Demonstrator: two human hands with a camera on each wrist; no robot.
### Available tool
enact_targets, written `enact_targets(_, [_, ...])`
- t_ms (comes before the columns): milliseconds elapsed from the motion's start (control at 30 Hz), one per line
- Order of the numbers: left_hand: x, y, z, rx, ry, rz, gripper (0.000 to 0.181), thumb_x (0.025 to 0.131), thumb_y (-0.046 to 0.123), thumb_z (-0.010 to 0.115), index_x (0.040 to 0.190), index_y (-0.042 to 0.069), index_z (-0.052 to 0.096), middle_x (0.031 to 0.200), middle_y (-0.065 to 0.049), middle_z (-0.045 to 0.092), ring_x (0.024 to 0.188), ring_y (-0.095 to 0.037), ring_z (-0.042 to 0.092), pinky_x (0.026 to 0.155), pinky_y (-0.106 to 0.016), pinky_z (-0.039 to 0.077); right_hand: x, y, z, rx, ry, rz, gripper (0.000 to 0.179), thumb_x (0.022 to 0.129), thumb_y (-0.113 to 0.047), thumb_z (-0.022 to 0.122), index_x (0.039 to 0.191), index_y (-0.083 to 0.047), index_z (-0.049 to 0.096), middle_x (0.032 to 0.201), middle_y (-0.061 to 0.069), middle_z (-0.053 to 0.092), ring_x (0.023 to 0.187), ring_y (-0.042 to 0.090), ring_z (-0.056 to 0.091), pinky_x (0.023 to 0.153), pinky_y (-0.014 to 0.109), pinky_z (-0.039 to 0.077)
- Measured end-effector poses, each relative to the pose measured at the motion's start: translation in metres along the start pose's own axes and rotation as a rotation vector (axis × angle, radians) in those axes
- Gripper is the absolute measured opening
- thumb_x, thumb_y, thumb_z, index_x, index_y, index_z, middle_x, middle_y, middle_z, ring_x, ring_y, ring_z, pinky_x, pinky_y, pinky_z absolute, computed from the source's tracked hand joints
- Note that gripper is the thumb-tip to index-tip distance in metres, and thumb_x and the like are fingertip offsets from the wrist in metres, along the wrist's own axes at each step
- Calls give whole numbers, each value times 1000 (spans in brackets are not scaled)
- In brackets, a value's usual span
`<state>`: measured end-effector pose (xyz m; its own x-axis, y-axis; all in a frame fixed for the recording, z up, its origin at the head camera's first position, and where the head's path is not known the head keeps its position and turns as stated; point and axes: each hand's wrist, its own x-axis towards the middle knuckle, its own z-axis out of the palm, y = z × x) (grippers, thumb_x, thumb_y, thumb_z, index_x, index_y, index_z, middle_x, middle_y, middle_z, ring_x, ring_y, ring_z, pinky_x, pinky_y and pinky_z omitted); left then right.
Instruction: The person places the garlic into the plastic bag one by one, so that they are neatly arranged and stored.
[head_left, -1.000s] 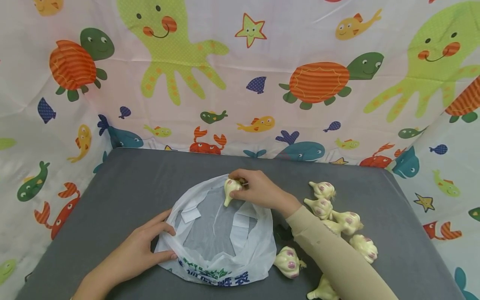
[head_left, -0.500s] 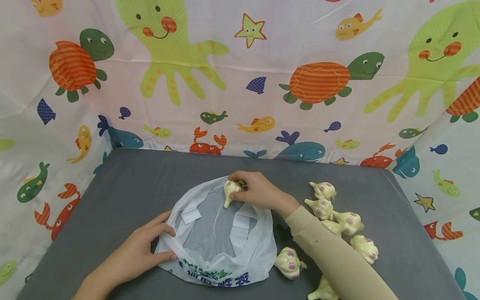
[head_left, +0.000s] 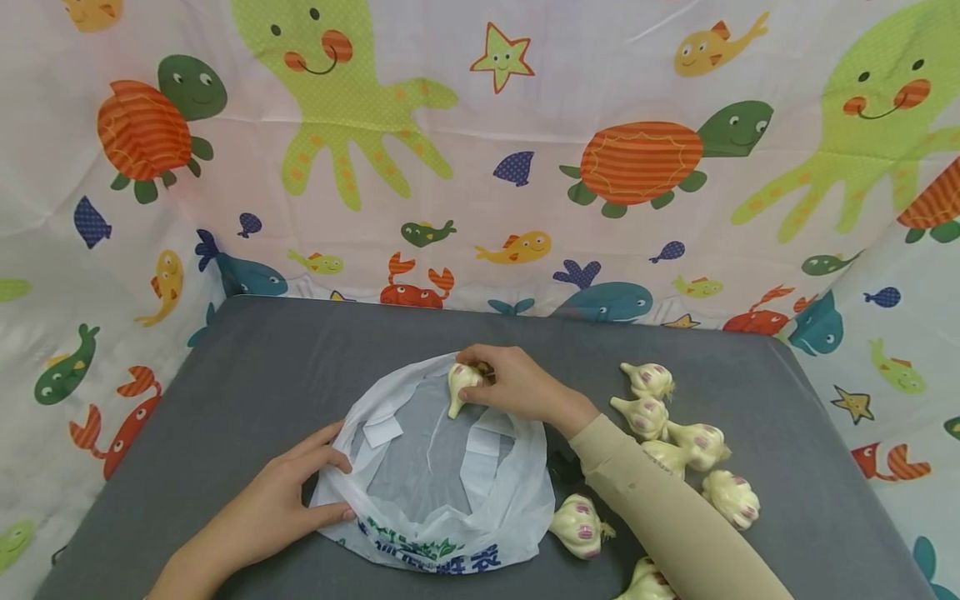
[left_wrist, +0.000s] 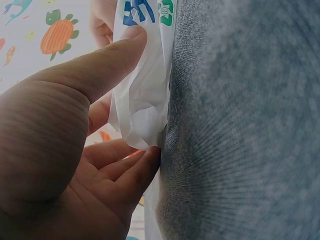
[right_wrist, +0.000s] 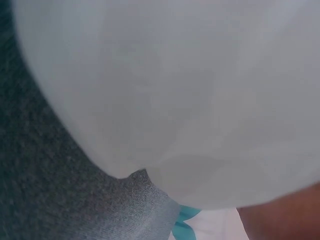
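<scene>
A white plastic bag (head_left: 517,508) with blue and green print sits open-mouthed on the grey table. My left hand (head_left: 281,487) holds its left side, the thumb near the front and the fingers over the rim. In the left wrist view the bag (left_wrist: 147,95) runs between the thumb (left_wrist: 112,65) and the fingers. My right hand (head_left: 521,382) pinches a garlic bulb (head_left: 462,383), stem down, over the bag's far rim. The bag (right_wrist: 165,90) fills most of the right wrist view, which hides the fingers and bulb there.
Several garlic bulbs (head_left: 699,446) lie grouped on the table's right side. One bulb (head_left: 580,527) rests close to the bag's right side, and another (head_left: 647,582) is partly hidden by the right sleeve (head_left: 667,500). A sea-animal print cloth (head_left: 480,192) hangs behind the table.
Almost nothing differs. My right hand and the garlic bulb are very slightly lower in the head view, while the left hand and bag stay where they were.
</scene>
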<state>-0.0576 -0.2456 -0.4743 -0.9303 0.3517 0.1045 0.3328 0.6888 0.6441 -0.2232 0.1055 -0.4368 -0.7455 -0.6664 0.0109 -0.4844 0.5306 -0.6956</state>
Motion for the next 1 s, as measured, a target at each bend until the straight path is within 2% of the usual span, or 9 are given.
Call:
enact_targets(400, [0,2,-1,12,-4,-16,47,79,31,101,110,37,66,165,-9,51,142,-33,58,105,-51,56,-1,0,0,-4,-4,2,51,101,-26,82,146,-8,64,127,2,71,105,17,64,93,33,56])
enact_targets(1000, [0,-3,2,16,-4,-6,45,81,36,100,111,37,66,165,-9,52,142,-32,58,105,-54,55,-4,-1,-2,-8,24,20,55,99,-27,85,145,-6,64,129,2,71,111,17,66,100,38,58])
